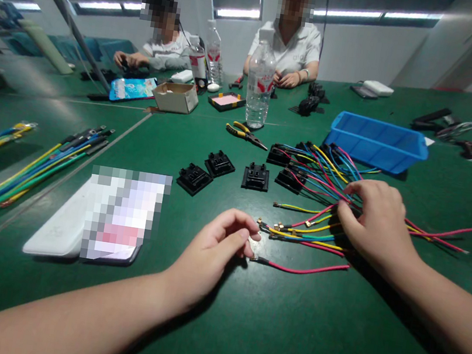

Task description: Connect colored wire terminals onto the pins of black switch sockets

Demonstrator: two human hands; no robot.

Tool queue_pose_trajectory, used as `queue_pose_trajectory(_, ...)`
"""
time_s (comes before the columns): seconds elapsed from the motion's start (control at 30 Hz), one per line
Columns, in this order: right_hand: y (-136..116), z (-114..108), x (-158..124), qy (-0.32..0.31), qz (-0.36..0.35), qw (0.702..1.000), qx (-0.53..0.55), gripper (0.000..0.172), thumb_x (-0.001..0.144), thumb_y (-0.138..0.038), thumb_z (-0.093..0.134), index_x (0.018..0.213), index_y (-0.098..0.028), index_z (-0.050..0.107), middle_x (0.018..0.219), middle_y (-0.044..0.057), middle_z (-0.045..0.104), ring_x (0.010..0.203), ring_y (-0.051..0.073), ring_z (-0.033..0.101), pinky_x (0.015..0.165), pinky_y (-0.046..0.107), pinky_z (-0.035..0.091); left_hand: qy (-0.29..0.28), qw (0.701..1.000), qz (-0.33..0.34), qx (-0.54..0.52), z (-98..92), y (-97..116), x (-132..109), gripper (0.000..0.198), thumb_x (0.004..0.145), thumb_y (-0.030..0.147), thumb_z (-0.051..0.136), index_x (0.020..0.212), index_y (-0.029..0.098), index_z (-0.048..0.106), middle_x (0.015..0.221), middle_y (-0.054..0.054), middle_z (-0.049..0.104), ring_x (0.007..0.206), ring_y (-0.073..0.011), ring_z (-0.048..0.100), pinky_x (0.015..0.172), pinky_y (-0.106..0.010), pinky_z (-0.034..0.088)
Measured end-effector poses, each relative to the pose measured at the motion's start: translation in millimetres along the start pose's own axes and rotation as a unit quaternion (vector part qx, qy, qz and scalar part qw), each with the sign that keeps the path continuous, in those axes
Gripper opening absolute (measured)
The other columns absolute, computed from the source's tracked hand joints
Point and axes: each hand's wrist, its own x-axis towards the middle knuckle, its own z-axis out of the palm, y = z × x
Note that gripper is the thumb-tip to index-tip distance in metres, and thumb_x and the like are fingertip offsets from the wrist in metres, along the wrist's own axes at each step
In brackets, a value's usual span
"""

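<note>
My left hand (222,246) is closed with its fingers curled at the metal-tipped ends of several short wires (304,236) in yellow, red and blue. What lies between its fingertips is hidden. One red wire (308,271) lies apart, nearest me, its dark end by those fingers. My right hand (377,222) curls over the wire bundle, thumb and fingers closed around some red and blue wires. Beyond the hands, black square sockets (292,178) have coloured wires attached. Three sockets without wires (256,177) lie to the left of them, studs up.
Pliers (247,135) with yellow handles lie before a water bottle (259,86). A blue bin (378,144) stands at the back right. Left are two phone-like slabs (64,216) and long cables (35,179). Two people (288,49) sit across the green table (283,338).
</note>
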Motion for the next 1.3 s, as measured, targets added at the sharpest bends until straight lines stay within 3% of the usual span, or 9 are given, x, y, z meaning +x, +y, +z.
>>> queue_pose_trajectory(0.13, -15.9, -3.6, -5.9, -0.076, -0.177, 0.978, 0.083, 0.023, 0.089, -0.032, 0.047, 0.102, -0.02, 0.062, 0.107, 0.01, 0.066, 0.104, 0.025, 0.059, 0.093, 0.043, 0.045, 0.006, 0.998, 0.029, 0.053, -0.9, 0.2, 0.8, 0.006, 0.09, 0.022, 0.056, 0.091, 0.018, 0.061, 0.088, 0.0, 0.061, 0.075, -0.0117, 0.057, 0.074, -0.025, 0.046)
queue_pose_trajectory(0.27, -27.2, -7.3, -10.8, -0.124, -0.262, 0.95, 0.119, 0.041, 0.091, -0.036, 0.05, 0.125, -0.015, 0.057, 0.126, 0.014, 0.063, 0.119, 0.028, 0.055, 0.104, 0.05, 0.038, 0.02, 0.984, 0.064, 0.164, -2.3, 3.1, 3.5, 0.008, 0.09, 0.023, 0.055, 0.093, 0.018, 0.06, 0.088, 0.0, 0.06, 0.081, -0.0144, 0.058, 0.078, -0.027, 0.046)
queue_pose_trajectory(0.47, -29.9, -8.4, -14.6, -0.153, -0.278, 0.94, 0.123, 0.041, 0.089, -0.022, 0.046, 0.128, -0.015, 0.057, 0.129, 0.012, 0.062, 0.119, 0.025, 0.056, 0.101, 0.043, 0.044, 0.053, 0.937, 0.106, 0.328, -4.6, 6.2, 10.9, 0.013, 0.092, 0.026, 0.05, 0.099, 0.02, 0.059, 0.096, -0.003, 0.061, 0.091, -0.0192, 0.059, 0.085, -0.034, 0.047)
queue_pose_trajectory(0.63, -23.4, -5.6, -11.6, -0.12, -0.198, 0.968, 0.093, 0.047, 0.078, -0.008, 0.045, 0.123, -0.011, 0.058, 0.122, 0.017, 0.063, 0.114, 0.029, 0.056, 0.098, 0.047, 0.045, 0.022, 0.913, 0.129, 0.387, -1.9, 2.1, 10.1, 0.033, 0.088, 0.036, 0.06, 0.116, 0.019, 0.06, 0.124, -0.012, 0.061, 0.122, -0.0282, 0.052, 0.11, -0.049, 0.035)
queue_pose_trajectory(0.8, -17.1, 0.0, -7.8, -0.122, -0.154, 0.977, 0.083, 0.029, 0.08, -0.01, 0.047, 0.101, -0.016, 0.066, 0.101, 0.012, 0.068, 0.097, 0.025, 0.059, 0.088, 0.04, 0.047, -0.114, 0.796, 0.179, 0.567, 5.5, -2.8, 18.4, 0.101, 0.075, 0.06, 0.07, 0.153, 0.014, 0.025, 0.162, -0.021, 0.016, 0.151, -0.0342, 0.016, 0.121, -0.053, 0.016)
queue_pose_trajectory(0.9, -18.4, 0.0, -7.8, -0.124, -0.155, 0.975, 0.102, 0.026, 0.084, -0.01, 0.045, 0.097, -0.018, 0.066, 0.098, 0.009, 0.068, 0.093, 0.022, 0.06, 0.084, 0.035, 0.048, -0.143, 0.752, 0.196, 0.613, 9.9, -1.2, 36.5, 0.113, 0.071, 0.063, 0.072, 0.155, 0.012, 0.017, 0.163, -0.021, 0.009, 0.152, -0.0334, 0.009, 0.123, -0.051, 0.012)
queue_pose_trajectory(1.07, -26.8, -4.9, -10.6, -0.133, -0.191, 0.962, 0.14, 0.025, 0.089, -0.013, 0.043, 0.096, -0.018, 0.066, 0.097, 0.008, 0.068, 0.093, 0.019, 0.062, 0.083, 0.03, 0.049, -0.151, 0.761, 0.193, 0.601, 21.3, -3.8, 59.0, 0.103, 0.076, 0.054, 0.07, 0.154, 0.01, 0.02, 0.161, -0.021, 0.02, 0.15, -0.0313, 0.02, 0.122, -0.048, 0.02)
queue_pose_trajectory(1.2, -34.2, -11.4, -13.0, -0.14, -0.209, 0.957, 0.143, 0.027, 0.093, -0.019, 0.04, 0.104, -0.016, 0.065, 0.106, 0.01, 0.068, 0.101, 0.019, 0.061, 0.089, 0.031, 0.049, -0.1, 0.78, 0.185, 0.589, 35.6, -12.3, 57.5, 0.088, 0.083, 0.049, 0.063, 0.151, 0.007, 0.026, 0.157, -0.021, 0.033, 0.147, -0.0303, 0.029, 0.121, -0.046, 0.025)
queue_pose_trajectory(1.3, -40.2, -16.3, -17.2, -0.152, -0.202, 0.96, 0.12, 0.037, 0.094, -0.032, 0.044, 0.12, -0.013, 0.061, 0.121, 0.015, 0.065, 0.112, 0.024, 0.059, 0.097, 0.04, 0.047, -0.06, 0.79, 0.178, 0.583, 40.3, -14.9, 58.5, 0.088, 0.081, 0.046, 0.065, 0.15, 0.006, 0.027, 0.158, -0.023, 0.028, 0.149, -0.0301, 0.025, 0.121, -0.044, 0.027)
